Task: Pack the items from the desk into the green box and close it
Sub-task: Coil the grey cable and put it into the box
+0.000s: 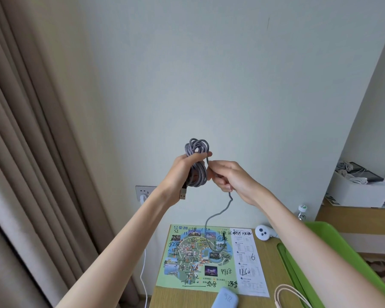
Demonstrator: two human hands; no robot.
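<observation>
You're holding the grey braided cable (pixel 197 150) up in front of the wall, well above the desk (pixel 269 258), not in the green box (pixel 333 252). Your left hand (pixel 182 172) is gripping the coil, fingers curled round the bundle. The loops are standing roughly upright, long axis vertical, top of the coil sticking out above the thumb. The USB plug (pixel 182 194) is hanging out below that hand, pointing straight down. Your right hand (pixel 229 176) is sitting just beside the coil, clamped on the loose strand, fingers curled round it. From that hand the free tail is dropping in a wavy line toward the desk, with its lower end over the map sheet (pixel 209 258); can't tell if it's touching the paper. The green box is sitting open at the right side of the desk, partly behind your right forearm. A white controller (pixel 263 233) is lying between the map sheet and the box. A pale blue power bank (pixel 225 298) and a looped pale cable (pixel 285 294) are lying at the near edge. A white lead (pixel 143 274) is hanging from the wall socket (pixel 143 192) left of the desk
</observation>
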